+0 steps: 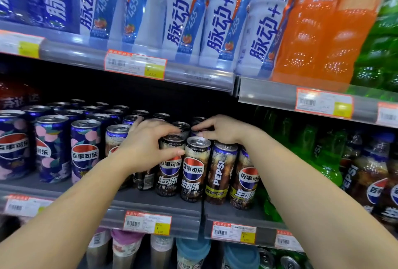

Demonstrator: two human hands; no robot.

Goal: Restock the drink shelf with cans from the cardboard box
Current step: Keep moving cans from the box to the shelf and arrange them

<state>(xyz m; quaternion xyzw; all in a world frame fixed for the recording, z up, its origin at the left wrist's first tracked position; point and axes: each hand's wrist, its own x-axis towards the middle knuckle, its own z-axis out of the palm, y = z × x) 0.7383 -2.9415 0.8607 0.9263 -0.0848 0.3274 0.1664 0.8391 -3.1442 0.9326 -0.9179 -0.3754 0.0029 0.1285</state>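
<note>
Left hand [143,148] grips front-row can [170,171].

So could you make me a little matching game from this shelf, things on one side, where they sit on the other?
Things:
1. orange bottles
2. floral cans
3. left hand
4. green bottles

Places:
A. middle shelf, far left
B. top shelf, right
C. on a brown can
D. middle shelf, right of the brown cans

Pairs: 1-B, 2-A, 3-C, 4-D
</note>
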